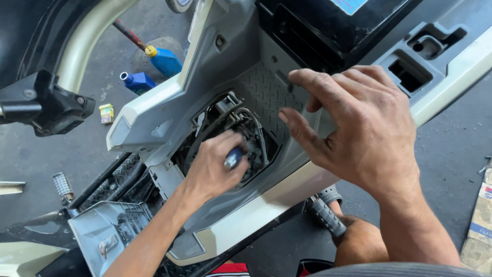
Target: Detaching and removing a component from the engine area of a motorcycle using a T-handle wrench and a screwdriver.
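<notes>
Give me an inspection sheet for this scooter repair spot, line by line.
Surface: grey concrete floor, stained.
Job's things: scooter floor panel, grey with cream trim, its hatch open over the parts inside; blue-handled tool.
Clutter: two blue bottles, small yellow box, cardboard at right edge.
Hands: left hand grips the tool inside the opening; right hand spread open over the panel.
Cables: dark wires in the opening.
Surroundings: footpeg, black bracket.

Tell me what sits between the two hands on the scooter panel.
In the head view, the left hand grips a blue-handled tool in the opening; between it and the right hand lie dark cables and grey textured panel.
</notes>
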